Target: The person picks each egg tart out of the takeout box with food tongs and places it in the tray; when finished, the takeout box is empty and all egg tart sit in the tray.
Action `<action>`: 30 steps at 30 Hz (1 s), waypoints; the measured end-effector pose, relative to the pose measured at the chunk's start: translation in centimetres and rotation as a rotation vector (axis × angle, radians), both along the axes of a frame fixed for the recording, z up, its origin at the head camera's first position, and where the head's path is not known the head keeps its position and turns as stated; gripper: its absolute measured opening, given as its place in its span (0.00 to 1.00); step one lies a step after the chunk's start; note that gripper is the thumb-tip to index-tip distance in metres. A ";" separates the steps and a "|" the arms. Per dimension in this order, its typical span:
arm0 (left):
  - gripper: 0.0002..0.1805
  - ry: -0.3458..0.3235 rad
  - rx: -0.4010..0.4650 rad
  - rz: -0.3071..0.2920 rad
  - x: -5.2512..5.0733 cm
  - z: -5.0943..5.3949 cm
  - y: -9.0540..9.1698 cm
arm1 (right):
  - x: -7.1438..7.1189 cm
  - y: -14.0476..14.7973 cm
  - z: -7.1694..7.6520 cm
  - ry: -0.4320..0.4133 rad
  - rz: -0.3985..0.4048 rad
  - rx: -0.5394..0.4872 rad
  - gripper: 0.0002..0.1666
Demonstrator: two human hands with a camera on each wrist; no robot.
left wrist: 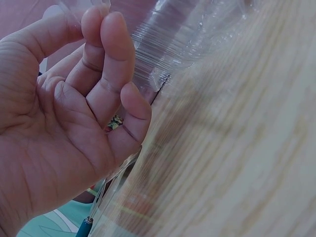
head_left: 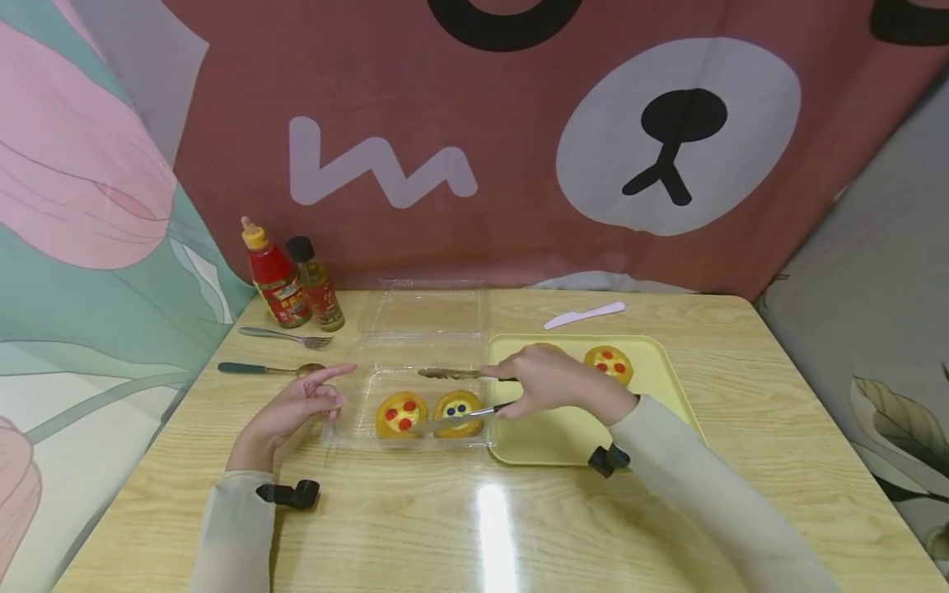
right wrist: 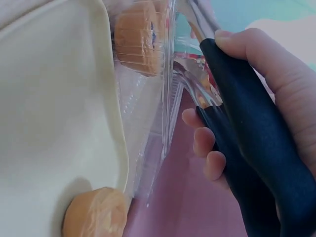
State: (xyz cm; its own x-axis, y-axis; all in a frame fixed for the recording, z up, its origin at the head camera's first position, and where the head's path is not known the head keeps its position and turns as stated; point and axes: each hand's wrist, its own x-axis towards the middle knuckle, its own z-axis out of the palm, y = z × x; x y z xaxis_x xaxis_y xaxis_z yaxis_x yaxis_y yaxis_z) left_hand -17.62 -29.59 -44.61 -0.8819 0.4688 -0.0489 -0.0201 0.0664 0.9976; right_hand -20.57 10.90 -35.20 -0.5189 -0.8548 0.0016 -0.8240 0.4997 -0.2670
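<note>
My right hand (head_left: 552, 380) grips black-handled metal tongs (right wrist: 237, 113), their arms spread apart over a clear plastic container (head_left: 381, 379). Inside that container sit two small round tarts, a red-dotted tart (head_left: 403, 413) on the left and a blue-dotted tart (head_left: 454, 407) on the right. The lower tong arm crosses in front of the blue-dotted one; the other arm lies behind both. At the container's left edge, my left hand (head_left: 292, 412) pinches the thin plastic (left wrist: 148, 49) between thumb and fingers, its index finger extended. The container's lid (head_left: 426, 313) stands open at the back.
Right of the container lies a yellow tray (head_left: 530, 445) with another red-dotted tart (head_left: 610, 364) and one partly hidden by my right hand. A pink knife (head_left: 586, 315) lies behind it. At left are a sauce bottle (head_left: 278, 288), a smaller bottle (head_left: 319, 288), a fork (head_left: 285, 337) and a spoon (head_left: 259, 369).
</note>
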 end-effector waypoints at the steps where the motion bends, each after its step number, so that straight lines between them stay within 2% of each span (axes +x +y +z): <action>1: 0.30 0.000 -0.001 0.000 0.0 0.0 0.0 | -0.1 -0.3 0.1 -0.014 -0.002 0.018 0.38; 4: 0.31 0.001 -0.003 -0.002 -0.1 0.0 0.0 | -0.3 -1.1 0.5 -0.053 0.002 0.056 0.39; 11: 0.31 0.000 -0.007 0.003 -0.1 0.0 0.1 | -0.7 -2.5 0.7 -0.079 0.042 0.114 0.38; 30: 0.30 0.005 -0.026 0.022 0.0 0.0 0.1 | -0.4 -4.7 -0.3 -0.076 0.047 0.132 0.33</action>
